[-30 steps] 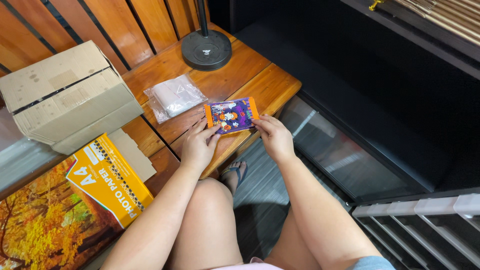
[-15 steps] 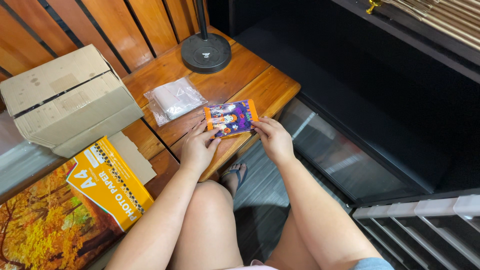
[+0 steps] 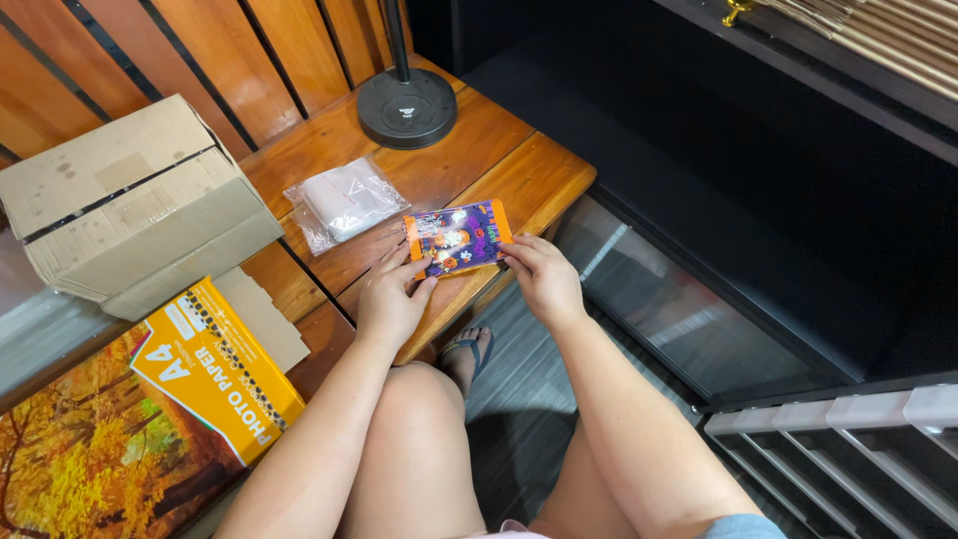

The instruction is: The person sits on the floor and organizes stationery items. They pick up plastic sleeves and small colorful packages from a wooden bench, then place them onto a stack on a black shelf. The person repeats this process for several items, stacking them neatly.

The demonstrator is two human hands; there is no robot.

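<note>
I hold a small purple and orange printed packet (image 3: 458, 238) just above the near corner of a wooden table (image 3: 529, 175). My left hand (image 3: 392, 299) pinches its lower left edge. Fingers of my right hand (image 3: 542, 276) grip its right end. The packet lies nearly flat, picture side up. A clear plastic bag (image 3: 343, 203) with white contents rests on the table just behind the packet, apart from both hands.
A cardboard box (image 3: 135, 205) sits at the left. An orange pack of photo paper (image 3: 215, 369) lies on an autumn-forest print (image 3: 80, 454). A black round lamp base (image 3: 407, 107) stands at the table's far edge. Dark shelving fills the right.
The packet and both hands have stayed almost in place; my fingers shifted slightly along its edges.
</note>
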